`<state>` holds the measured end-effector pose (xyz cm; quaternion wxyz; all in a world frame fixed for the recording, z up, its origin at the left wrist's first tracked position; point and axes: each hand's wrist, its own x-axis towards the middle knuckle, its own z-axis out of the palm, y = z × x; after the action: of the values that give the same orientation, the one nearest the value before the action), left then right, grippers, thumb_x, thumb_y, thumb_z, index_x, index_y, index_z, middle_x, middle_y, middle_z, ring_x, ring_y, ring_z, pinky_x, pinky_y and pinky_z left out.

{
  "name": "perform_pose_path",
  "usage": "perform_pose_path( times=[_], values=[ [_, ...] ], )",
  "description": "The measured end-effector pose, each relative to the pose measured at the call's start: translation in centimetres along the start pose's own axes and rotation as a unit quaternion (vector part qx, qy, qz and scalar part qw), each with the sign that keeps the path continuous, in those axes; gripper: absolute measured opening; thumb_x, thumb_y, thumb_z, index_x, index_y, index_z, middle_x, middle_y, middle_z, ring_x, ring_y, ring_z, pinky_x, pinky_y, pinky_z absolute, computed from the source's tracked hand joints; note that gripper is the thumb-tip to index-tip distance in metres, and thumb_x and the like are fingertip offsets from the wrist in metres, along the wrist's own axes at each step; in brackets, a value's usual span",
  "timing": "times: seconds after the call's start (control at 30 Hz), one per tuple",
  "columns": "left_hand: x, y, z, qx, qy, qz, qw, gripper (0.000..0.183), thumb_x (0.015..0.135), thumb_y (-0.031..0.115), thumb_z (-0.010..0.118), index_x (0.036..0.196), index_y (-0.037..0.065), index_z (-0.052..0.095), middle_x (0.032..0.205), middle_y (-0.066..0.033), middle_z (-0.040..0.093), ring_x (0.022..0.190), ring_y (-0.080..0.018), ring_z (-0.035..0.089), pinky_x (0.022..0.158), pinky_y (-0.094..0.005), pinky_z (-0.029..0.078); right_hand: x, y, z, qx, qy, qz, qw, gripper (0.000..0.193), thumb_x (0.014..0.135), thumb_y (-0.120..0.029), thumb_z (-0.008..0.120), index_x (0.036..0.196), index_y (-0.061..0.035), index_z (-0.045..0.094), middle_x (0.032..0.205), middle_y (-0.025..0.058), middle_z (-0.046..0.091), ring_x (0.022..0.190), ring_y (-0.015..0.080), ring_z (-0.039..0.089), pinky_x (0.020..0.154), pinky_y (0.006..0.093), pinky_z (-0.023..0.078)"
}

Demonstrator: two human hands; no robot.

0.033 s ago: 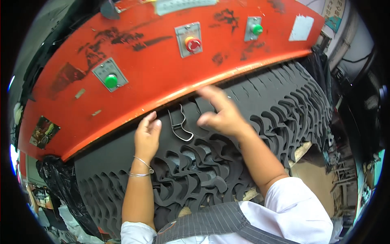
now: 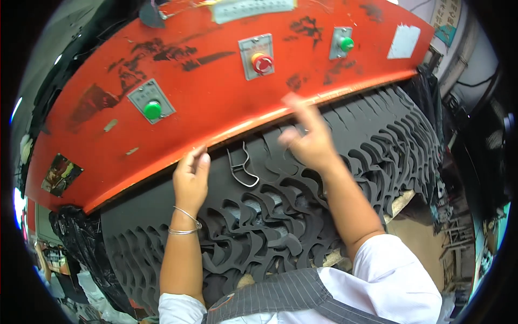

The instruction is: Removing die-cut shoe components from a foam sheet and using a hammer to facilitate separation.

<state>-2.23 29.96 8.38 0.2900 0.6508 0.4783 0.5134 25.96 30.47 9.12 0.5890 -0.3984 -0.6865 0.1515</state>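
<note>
A curved metal cutting die (image 2: 244,168), shaped like a narrow open strip frame with a crossbar, stands on the dark foam sheet (image 2: 145,200). To its left is my left hand (image 2: 190,177), fingers loosely bent, thumb a little apart, nothing seen in it; its fingertips are by the lower edge of the red-orange machine beam (image 2: 210,102). My right hand (image 2: 313,141) hovers over the sheet to the right of the die, apart from it. Blurred by motion, its index finger and thumb are spread, with nothing visible between them.
Curved cut-outs leave wavy foam strips (image 2: 259,227) along the near side. On the beam sit a red stop button (image 2: 263,63), a left green button (image 2: 152,110) and a right green button (image 2: 346,44). Black plastic (image 2: 78,235) hangs at the left end.
My right hand has shifted slightly right, away from the die. My left hand has moved slightly left. The die keeps its place on the foam, and the whole view has shifted a little.
</note>
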Motion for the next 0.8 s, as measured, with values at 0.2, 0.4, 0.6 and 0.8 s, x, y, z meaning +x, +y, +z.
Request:
perform_pose_path(
  times=[0.2,0.4,0.6,0.8],
  values=[
    [0.6,9.4,-3.5,0.253,0.270,0.433,0.822,0.016,0.087,0.010,0.061,0.073,0.005,0.057,0.070,-0.0085,0.052,0.069,-0.0278,0.049,0.064,-0.0385,0.039,10.8,-1.4,-9.4,-0.186,0.440,-0.118,0.871,0.063,0.099,-0.049,0.038,0.140,-0.0015,0.039,0.147,0.0273,0.028,0.136,0.0396,0.027,0.111,0.0472,0.022],
    [-6.2,10.7,-3.7,0.192,0.107,0.244,0.944,0.029,0.087,0.012,0.061,0.064,0.002,0.046,0.065,-0.0137,0.044,0.062,-0.0297,0.047,0.056,-0.0395,0.037,7.2,-0.3,-11.3,-0.185,0.390,-0.092,0.897,0.074,0.096,-0.049,0.045,0.147,-0.0010,0.022,0.151,0.0314,0.009,0.142,0.0404,0.011,0.113,0.0476,0.014],
    [-18.5,7.7,-5.2,0.207,-0.092,0.105,0.968,0.032,0.087,0.017,0.063,0.061,0.004,0.050,0.057,-0.0128,0.048,0.051,-0.0301,0.049,0.049,-0.0383,0.040,-5.9,-3.3,-8.5,-0.109,0.209,-0.006,0.972,0.056,0.090,-0.022,0.058,0.138,-0.0003,0.039,0.140,0.0173,0.040,0.130,0.0305,0.037,0.107,0.0403,0.029],
    [-29.6,7.8,-6.4,0.284,-0.156,0.074,0.943,0.028,0.079,0.035,0.072,0.078,0.008,0.065,0.072,-0.0076,0.058,0.067,-0.0276,0.056,0.063,-0.0358,0.049,-15.9,-11.2,-2.2,-0.049,-0.083,-0.064,0.993,0.044,0.076,-0.023,0.075,0.111,-0.0026,0.059,0.106,0.0146,0.060,0.097,0.0308,0.056,0.088,0.0388,0.046]
  ],
)
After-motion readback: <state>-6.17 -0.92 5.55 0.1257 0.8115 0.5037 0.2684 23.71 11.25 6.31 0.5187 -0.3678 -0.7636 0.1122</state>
